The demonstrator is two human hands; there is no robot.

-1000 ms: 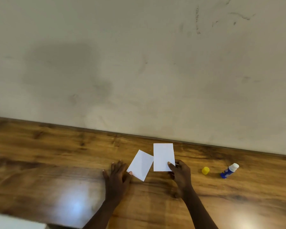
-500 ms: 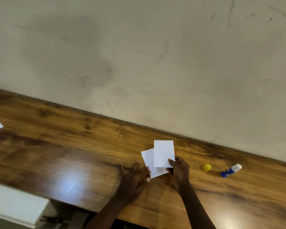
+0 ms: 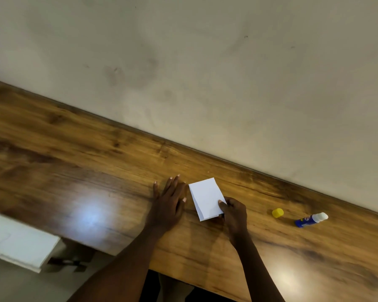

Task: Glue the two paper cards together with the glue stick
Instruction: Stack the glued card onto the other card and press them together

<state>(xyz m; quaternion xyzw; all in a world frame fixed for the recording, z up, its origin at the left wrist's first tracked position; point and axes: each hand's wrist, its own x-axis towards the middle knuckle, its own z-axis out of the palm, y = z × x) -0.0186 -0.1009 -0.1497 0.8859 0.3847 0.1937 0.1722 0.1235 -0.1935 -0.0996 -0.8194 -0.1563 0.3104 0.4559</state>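
Right hand (image 3: 234, 211): thumb and curled fingers pinch the near right corner of the stacked cards.
Left hand (image 3: 169, 199): fingers straight and spread, palm down on the table (image 3: 85, 171), just beside the stack and seemingly not touching it.
Paper cards (image 3: 206, 196): one laid on the other, flat on the wood between the hands. They sit slightly askew, with a sliver of the under one showing along the left and near edges.
Glue stick (image 3: 311, 220): lying on its side, uncapped, well to the right.
Cap (image 3: 277, 212): yellow, loose, between stack and stick.
Risk, alignment: likely to set crooked, since only a corner pinch holds the stack.
Risk, bond: the far edge may lift, as nothing presses there.
Risk, smear: a squaring slide could drag glue onto the wood.
Risk, stick: the exposed tip may dry or roll.
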